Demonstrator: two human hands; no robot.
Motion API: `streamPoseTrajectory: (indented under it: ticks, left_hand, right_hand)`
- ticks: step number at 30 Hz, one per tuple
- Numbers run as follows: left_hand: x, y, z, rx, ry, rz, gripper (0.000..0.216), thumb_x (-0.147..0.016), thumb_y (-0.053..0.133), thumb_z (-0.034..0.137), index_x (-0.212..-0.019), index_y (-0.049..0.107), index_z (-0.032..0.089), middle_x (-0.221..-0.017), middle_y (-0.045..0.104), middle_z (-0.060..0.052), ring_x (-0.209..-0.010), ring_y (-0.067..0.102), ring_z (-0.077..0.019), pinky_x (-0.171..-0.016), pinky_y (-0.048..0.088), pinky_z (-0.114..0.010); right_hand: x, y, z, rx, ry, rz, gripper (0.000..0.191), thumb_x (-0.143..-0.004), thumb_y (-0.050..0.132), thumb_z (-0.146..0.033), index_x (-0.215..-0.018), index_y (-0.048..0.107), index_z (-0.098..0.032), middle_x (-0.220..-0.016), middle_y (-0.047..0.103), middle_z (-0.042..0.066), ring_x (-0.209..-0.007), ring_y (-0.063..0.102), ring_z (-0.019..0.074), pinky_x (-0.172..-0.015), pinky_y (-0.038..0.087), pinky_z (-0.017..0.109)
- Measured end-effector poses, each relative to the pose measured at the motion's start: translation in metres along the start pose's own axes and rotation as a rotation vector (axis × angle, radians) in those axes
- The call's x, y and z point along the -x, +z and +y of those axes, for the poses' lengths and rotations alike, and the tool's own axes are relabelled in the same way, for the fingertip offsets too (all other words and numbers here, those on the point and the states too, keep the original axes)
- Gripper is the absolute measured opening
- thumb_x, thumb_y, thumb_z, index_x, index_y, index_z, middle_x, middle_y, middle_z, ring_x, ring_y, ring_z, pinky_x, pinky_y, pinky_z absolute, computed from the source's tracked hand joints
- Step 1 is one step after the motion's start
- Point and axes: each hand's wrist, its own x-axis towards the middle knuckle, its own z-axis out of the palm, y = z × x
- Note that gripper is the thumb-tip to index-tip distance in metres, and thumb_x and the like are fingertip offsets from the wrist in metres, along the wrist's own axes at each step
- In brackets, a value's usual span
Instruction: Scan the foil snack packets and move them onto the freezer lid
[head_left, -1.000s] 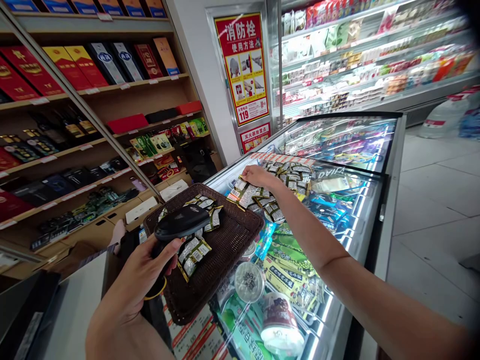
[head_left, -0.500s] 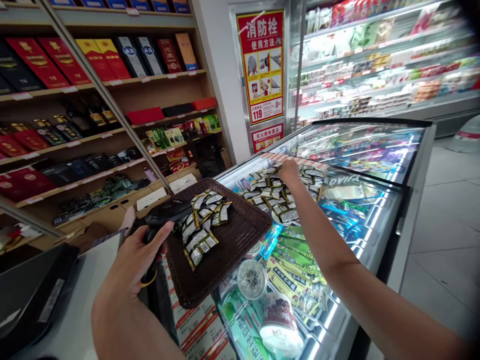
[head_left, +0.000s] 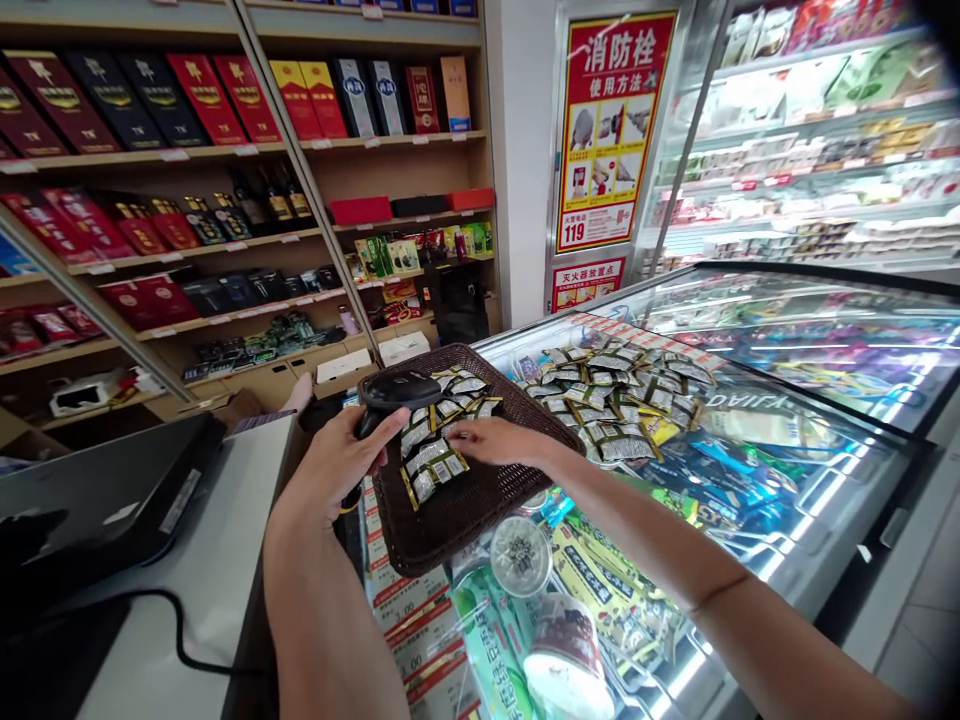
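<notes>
My left hand (head_left: 334,470) grips a black handheld barcode scanner (head_left: 396,392), its head hanging over the left rim of a dark brown wicker tray (head_left: 480,505). The tray rests on the glass lid of a chest freezer (head_left: 780,400) and holds several small green-and-silver sachets (head_left: 435,460). My right hand (head_left: 491,440) lies over the sachets in the tray, fingers curled down onto them; I cannot make out whether it holds one. A heap of the same sachets (head_left: 615,395) lies loose on the glass just beyond the tray.
A white counter (head_left: 202,580) at the left carries a black device (head_left: 105,500) and a cable. Wooden shelves (head_left: 225,240) with boxed goods stand behind. A red fire-hydrant poster (head_left: 611,130) hangs on the pillar. Open chilled shelves (head_left: 825,150) fill the right. Packaged ice creams show under the glass.
My right hand has pulled back from the loose heap on the glass to the sachets in the tray. The view has swung left; the scanner stays in my left hand.
</notes>
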Motion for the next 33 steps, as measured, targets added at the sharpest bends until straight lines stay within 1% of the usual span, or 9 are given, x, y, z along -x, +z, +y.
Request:
streamPoseTrajectory:
  ticks: [3,6,8,11,14,17,21,27,33]
  left_hand:
    - [0.0,0.0,0.0,0.002,0.027,-0.023,0.05,-0.071,0.064,0.073,-0.076,0.058,0.023,-0.049,0.055,0.005,-0.053,0.047,-0.0148,-0.052,0.03,-0.024]
    - [-0.002,0.0,-0.001,-0.009,0.033,-0.031,0.05,-0.072,0.064,0.072,-0.074,0.059,0.023,-0.051,0.057,0.004,-0.053,0.048,-0.0149,-0.052,0.03,-0.024]
    - [-0.003,0.001,-0.001,-0.016,0.028,-0.029,0.05,-0.071,0.065,0.072,-0.072,0.058,0.023,-0.052,0.057,0.004,-0.054,0.049,-0.0151,-0.052,0.031,-0.024]
    - [-0.003,0.0,-0.001,0.014,0.032,-0.039,0.05,-0.071,0.065,0.071,-0.072,0.057,0.022,-0.053,0.057,0.004,-0.054,0.049,-0.0143,-0.051,0.03,-0.024]
    - [-0.002,0.0,-0.001,0.07,0.049,-0.083,0.051,-0.07,0.066,0.072,-0.078,0.058,0.022,-0.054,0.057,0.005,-0.053,0.047,-0.0129,-0.05,0.03,-0.023]
    - [-0.005,0.004,0.0,0.106,0.072,-0.15,0.054,-0.067,0.068,0.073,-0.078,0.057,0.021,-0.054,0.057,0.005,-0.052,0.047,-0.0118,-0.05,0.031,-0.022]
    - [-0.013,0.023,0.006,0.154,0.119,-0.247,0.055,-0.068,0.067,0.073,-0.082,0.058,0.021,-0.055,0.057,0.005,-0.053,0.048,-0.0124,-0.051,0.034,-0.023]
    - [-0.015,0.041,0.017,0.098,0.156,-0.32,0.055,-0.068,0.068,0.073,-0.082,0.06,0.019,-0.056,0.057,0.004,-0.053,0.049,-0.0128,-0.051,0.034,-0.024]
    - [-0.013,0.037,0.016,0.104,0.152,-0.305,0.054,-0.068,0.068,0.072,-0.084,0.061,0.021,-0.055,0.057,0.004,-0.052,0.049,-0.0135,-0.051,0.035,-0.024]
  right_hand:
    - [-0.001,0.019,-0.004,-0.016,-0.06,-0.138,0.026,-0.096,0.051,-0.032,-0.103,0.072,-0.018,-0.101,0.072,0.006,-0.086,0.063,0.0158,-0.072,0.043,0.021]
    - [-0.003,0.022,0.001,-0.115,-0.001,-0.138,0.028,-0.095,0.05,-0.026,-0.085,0.072,-0.013,-0.081,0.07,0.004,-0.069,0.058,0.0129,-0.061,0.039,0.02]
    - [-0.005,0.02,0.005,-0.218,0.062,-0.066,0.023,-0.091,0.055,-0.023,-0.085,0.074,-0.012,-0.075,0.07,0.003,-0.066,0.058,0.0121,-0.06,0.04,0.02]
    - [-0.007,0.011,0.009,-0.201,0.122,0.147,0.018,-0.08,0.063,-0.013,-0.089,0.078,-0.014,-0.084,0.075,0.003,-0.077,0.066,0.0138,-0.069,0.044,0.019]
    - [-0.005,-0.013,0.016,-0.074,0.143,0.342,0.025,-0.077,0.061,-0.008,-0.09,0.08,-0.018,-0.091,0.077,0.004,-0.088,0.069,0.0158,-0.078,0.047,0.019]
    - [0.004,-0.05,0.028,-0.003,0.22,0.498,0.028,-0.078,0.06,-0.008,-0.093,0.081,-0.019,-0.091,0.077,0.003,-0.088,0.069,0.0166,-0.084,0.049,0.021]
    - [0.024,-0.093,0.049,-0.053,0.308,0.654,0.029,-0.076,0.058,-0.007,-0.092,0.08,-0.018,-0.087,0.076,0.003,-0.082,0.069,0.0163,-0.084,0.052,0.024]
    - [0.04,-0.116,0.064,-0.392,0.349,0.645,0.028,-0.073,0.056,-0.003,-0.088,0.078,-0.013,-0.087,0.074,0.006,-0.069,0.066,0.0146,-0.066,0.056,0.022]
    - [0.043,-0.118,0.052,-0.496,0.31,0.583,0.023,-0.073,0.058,-0.002,-0.083,0.076,-0.011,-0.075,0.07,0.005,-0.068,0.062,0.0135,-0.066,0.058,0.024]
